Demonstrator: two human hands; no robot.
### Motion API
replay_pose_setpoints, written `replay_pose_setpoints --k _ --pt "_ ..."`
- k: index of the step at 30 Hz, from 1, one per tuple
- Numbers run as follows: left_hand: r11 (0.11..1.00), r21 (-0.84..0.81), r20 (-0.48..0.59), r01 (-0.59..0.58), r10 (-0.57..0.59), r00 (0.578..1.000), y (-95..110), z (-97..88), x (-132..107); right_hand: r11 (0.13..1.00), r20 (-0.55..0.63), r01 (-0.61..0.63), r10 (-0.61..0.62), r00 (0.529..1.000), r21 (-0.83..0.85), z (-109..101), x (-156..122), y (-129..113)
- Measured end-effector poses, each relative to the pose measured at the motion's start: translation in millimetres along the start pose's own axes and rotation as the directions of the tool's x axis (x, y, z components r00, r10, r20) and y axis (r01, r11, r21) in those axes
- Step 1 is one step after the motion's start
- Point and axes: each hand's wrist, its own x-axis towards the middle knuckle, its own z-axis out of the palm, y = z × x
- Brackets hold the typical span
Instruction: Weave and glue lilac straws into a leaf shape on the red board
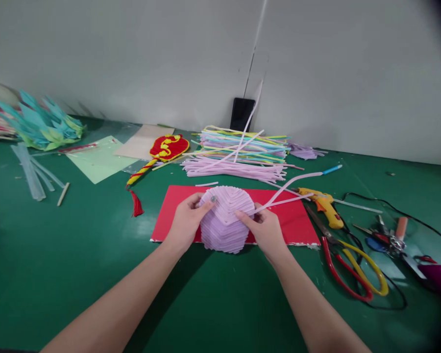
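Note:
Between my two hands is a round lilac piece [227, 230] built from rows of pipe cleaners laid in a V pattern. My left hand [189, 215] grips its left edge, thumb on the front face. At the right edge, my right hand [262, 225] pinches it the same way, its other fingers hidden behind. Two long pale pink pipe cleaner ends [288, 185] stick out to the right from beside my right hand, one tipped with a blue sleeve [332, 169]. Beneath the piece lies a red board [290, 220] with a worn white front edge.
Bundles of coloured pipe cleaners [238, 169] lie behind the board, near a leaning phone [241, 113]. To the right are a yellow glue gun [329, 208], large scissors [353, 267] and a corded tool cluster. A red fan-shaped ornament [169, 147] and glue sticks [31, 171] lie left.

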Motion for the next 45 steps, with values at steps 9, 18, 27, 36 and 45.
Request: replay_pose_setpoints --k 9,18,27,36,45 --pt "0.960 0.220 0.236 0.175 -0.227 0.945 -2 0.6 -5 0.999 -0.070 0.025 -0.022 0.997 0.048 -1 2 -1" --pt "0.954 0.268 0.059 0.138 -0.160 0.985 -1 4.6 -3 0.992 -0.174 0.018 0.004 0.985 0.128 -1 4 1" --pt "0.958 0.171 0.103 0.228 -0.248 0.963 -1 3.7 -6 0.964 -0.206 -0.027 0.083 0.975 0.264 -5 8 7" --pt "0.934 0.357 -0.047 -0.020 0.039 0.998 0 -1.4 0 0.982 -0.188 -0.091 0.123 0.974 0.168 -11 15 14" --pt "0.142 0.807 0.534 -0.574 0.241 0.811 -13 9.5 -15 0.987 -0.146 -0.112 0.129 0.981 0.120 -12 18 14"
